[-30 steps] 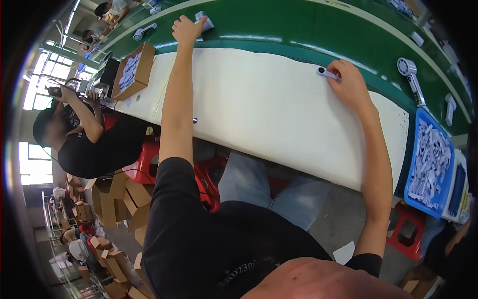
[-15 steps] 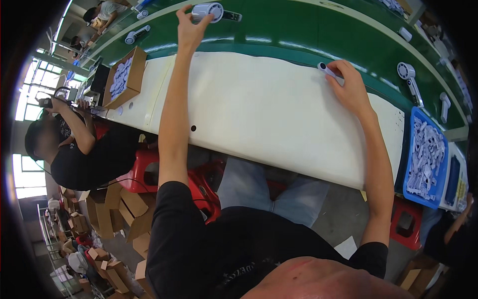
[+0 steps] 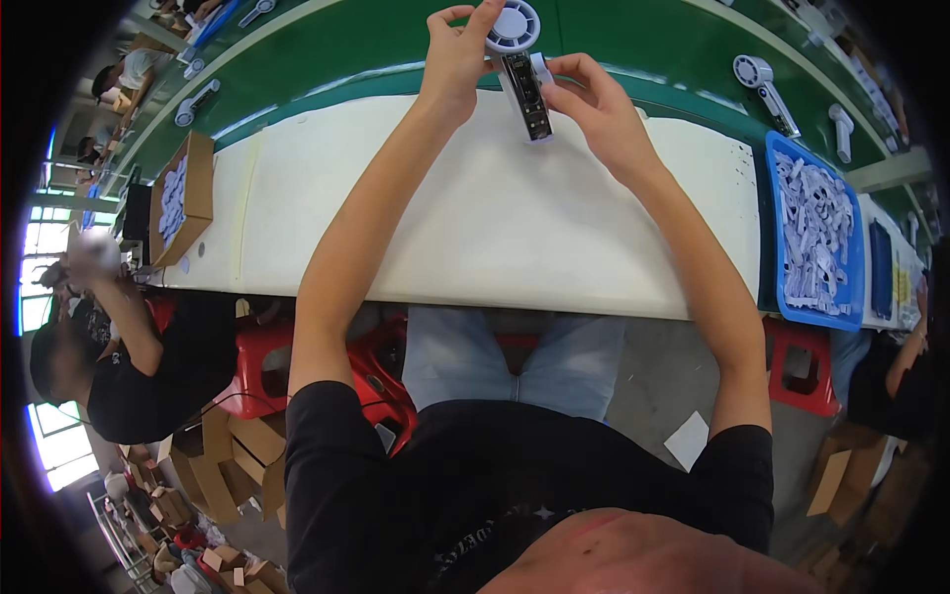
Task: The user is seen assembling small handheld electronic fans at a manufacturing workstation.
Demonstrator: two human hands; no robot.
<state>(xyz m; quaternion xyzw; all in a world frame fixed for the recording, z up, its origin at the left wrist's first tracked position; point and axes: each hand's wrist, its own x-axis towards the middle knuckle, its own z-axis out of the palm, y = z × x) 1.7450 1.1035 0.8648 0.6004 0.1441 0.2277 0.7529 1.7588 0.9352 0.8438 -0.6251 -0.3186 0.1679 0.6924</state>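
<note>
Over the far edge of the white table [image 3: 435, 228], my left hand [image 3: 457, 64] is closed round the round head of a white handheld fan [image 3: 513, 28]. Its handle points down toward me, and the handle's uncovered side shows a dark circuit board [image 3: 527, 94]. My right hand [image 3: 599, 104] pinches a small white plastic part [image 3: 541, 69] close against the right side of that handle. The fingers hide much of the part, so I cannot tell whether it touches the fan.
A blue tray [image 3: 774, 238] full of white plastic parts stands at the right. On the left is a cardboard box [image 3: 203, 183] of white pieces. More fans, one here [image 3: 754, 74], lie on the green belt [image 3: 643, 35]. A co-worker [image 3: 148, 356] sits at the left.
My left hand has brought the fan rightward, its handle now turned toward me. My right hand has moved left with the white part, up to the fan's handle. The view has shifted slightly.
</note>
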